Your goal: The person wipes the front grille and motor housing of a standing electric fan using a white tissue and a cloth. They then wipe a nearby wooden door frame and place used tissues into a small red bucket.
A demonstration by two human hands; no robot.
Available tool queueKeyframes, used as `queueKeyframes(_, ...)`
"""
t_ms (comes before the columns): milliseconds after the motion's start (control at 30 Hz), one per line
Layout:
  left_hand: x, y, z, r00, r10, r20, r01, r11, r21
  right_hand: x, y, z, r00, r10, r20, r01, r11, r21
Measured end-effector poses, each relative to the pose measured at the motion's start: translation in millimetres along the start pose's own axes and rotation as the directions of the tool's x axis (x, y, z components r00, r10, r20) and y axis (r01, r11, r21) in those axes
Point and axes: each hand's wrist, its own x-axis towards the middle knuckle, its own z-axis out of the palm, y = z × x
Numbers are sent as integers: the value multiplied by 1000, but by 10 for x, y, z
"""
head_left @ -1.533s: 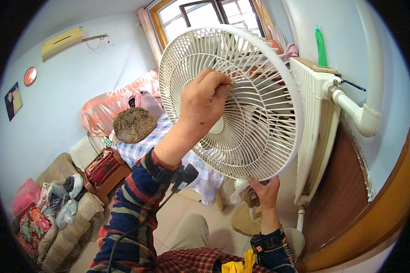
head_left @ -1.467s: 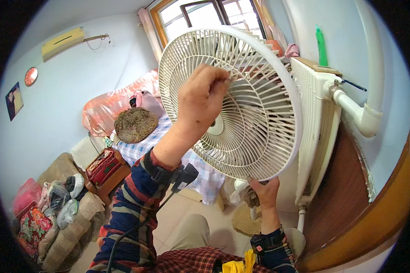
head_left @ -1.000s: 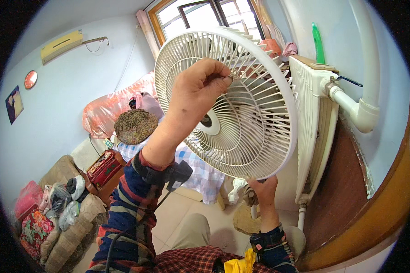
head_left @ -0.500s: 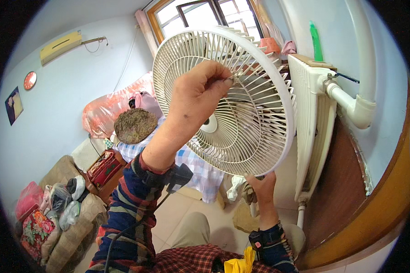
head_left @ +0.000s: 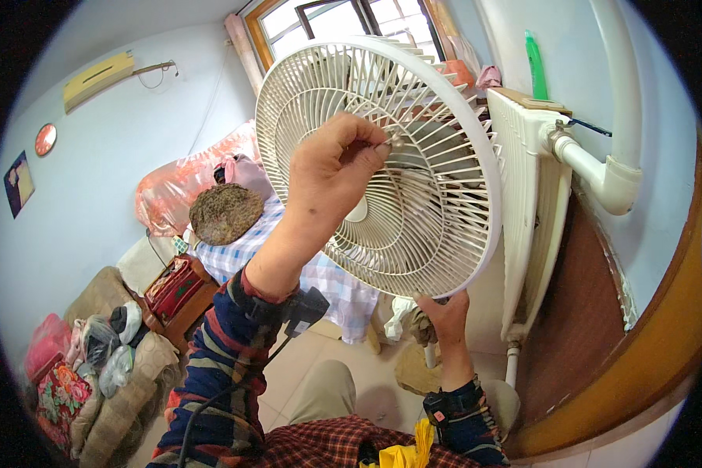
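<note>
A round white fan grille [head_left: 413, 257] with curved spokes and a pale centre cap stands tilted in front of me. My left hand [head_left: 339, 160] reaches across its front, thumb and fingers pinched together at the spokes above the cap. A small pale bit shows at the fingertips, too small to name. At the bottom of the rim, my right hand [head_left: 446, 316] grips the grille from below, its thumb on the edge; the other fingers are partly hidden. Beside that hand hang a grey-brown rag [head_left: 422, 327] and a crumpled white cloth [head_left: 400, 317].
On the right stands a white radiator [head_left: 534, 226] with a thick pipe [head_left: 600, 175]; a green bottle [head_left: 536, 66] rests above it. Behind the grille, a bed with a checked cloth [head_left: 335, 285] holds a brown furry cushion [head_left: 226, 214]. Bagged clothes [head_left: 93, 343] lie on a sofa at left.
The grille and surroundings have shifted slightly left in view. My left hand sits a little lower on the spokes, still pinched; my right hand keeps its hold on the rim.
</note>
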Motion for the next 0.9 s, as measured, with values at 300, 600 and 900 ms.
queueKeyframes(300, 20, -88, 39, 948, 311, 64, -306, 840, 449, -4, -81, -20, 998, 61, 36, -60, 998, -16)
queueKeyframes(600, -74, -70, 70, 971, 237, 16, -232, 935, 269, 1, -82, 10, 999, 35, 8, -36, 998, 54)
queueKeyframes(900, -69, -34, 184, 967, 255, -27, -242, 942, 233, 0, -107, 10, 996, 83, 20, -83, 996, -11)
